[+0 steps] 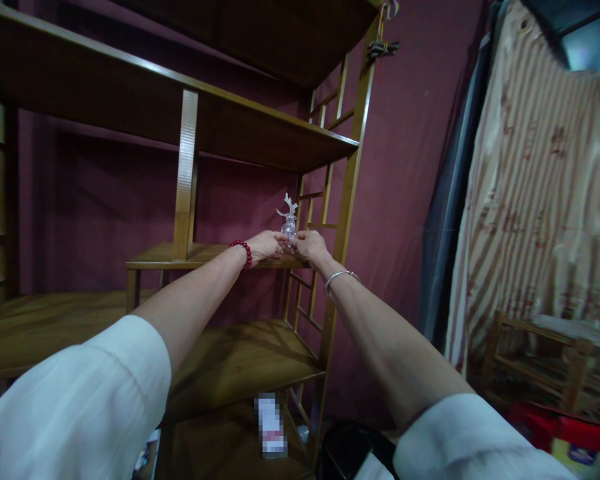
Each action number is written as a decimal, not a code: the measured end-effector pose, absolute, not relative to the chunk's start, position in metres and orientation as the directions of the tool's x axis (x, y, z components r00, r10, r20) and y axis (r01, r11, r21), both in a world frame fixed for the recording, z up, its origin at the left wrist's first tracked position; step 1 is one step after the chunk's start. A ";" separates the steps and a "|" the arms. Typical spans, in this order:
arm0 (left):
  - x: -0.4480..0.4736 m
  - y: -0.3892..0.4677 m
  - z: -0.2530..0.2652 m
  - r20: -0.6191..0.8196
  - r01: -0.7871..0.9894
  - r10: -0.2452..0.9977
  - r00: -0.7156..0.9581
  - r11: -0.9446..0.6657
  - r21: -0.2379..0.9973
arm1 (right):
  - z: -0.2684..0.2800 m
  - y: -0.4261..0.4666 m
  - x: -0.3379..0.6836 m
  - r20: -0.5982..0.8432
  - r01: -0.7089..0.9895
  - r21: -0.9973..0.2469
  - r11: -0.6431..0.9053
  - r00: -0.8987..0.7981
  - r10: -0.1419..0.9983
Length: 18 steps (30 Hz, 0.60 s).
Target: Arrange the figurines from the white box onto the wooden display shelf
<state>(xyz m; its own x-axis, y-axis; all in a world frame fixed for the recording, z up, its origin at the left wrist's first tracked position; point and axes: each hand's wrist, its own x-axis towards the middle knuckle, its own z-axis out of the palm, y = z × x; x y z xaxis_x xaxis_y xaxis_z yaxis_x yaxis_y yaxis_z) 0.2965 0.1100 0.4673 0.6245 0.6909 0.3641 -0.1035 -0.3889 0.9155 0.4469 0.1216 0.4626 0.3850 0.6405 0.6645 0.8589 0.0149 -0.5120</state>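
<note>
A clear, glass-like deer figurine (289, 225) with branching antlers stands upright on the middle wooden shelf (215, 256), close to its right end. My left hand (269, 245), with a red bead bracelet at the wrist, has its fingers closed against the figurine's lower left side. From the other side my right hand (311, 247), below which a silver bangle circles the wrist, grips the lower right part. Both arms are stretched far forward. The figurine's base is partly hidden by my fingers.
A wooden post (185, 177) rises from the shelf on the left, and lattice side rails (317, 207) bound it on the right. Below lies a blurred-out white item (271, 427). At right hang a striped curtain (545, 200) and a wooden rack (540, 360); a black bag (355, 450) sits low.
</note>
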 end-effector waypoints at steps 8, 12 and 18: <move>0.299 0.110 0.468 0.335 -0.067 0.697 0.634 -0.382 0.922 | 0.462 0.120 0.448 0.640 0.874 -0.480 -0.073 0.405 0.653; 0.300 0.110 0.468 0.338 -0.040 0.690 0.640 -0.409 0.912 | 0.461 0.123 0.448 0.632 0.872 -0.484 -0.073 0.406 0.660; 0.303 0.110 0.468 0.345 -0.019 0.698 0.628 -0.429 0.903 | 0.460 0.124 0.449 0.627 0.861 -0.503 -0.074 0.423 0.654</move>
<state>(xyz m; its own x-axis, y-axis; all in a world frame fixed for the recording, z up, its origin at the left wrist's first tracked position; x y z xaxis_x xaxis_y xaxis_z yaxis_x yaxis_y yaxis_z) 0.3026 0.1096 0.4680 0.6278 0.6978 0.3451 -0.0195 -0.4291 0.9031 0.4488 0.1242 0.4601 0.4228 0.6543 0.6270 0.8610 -0.0743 -0.5031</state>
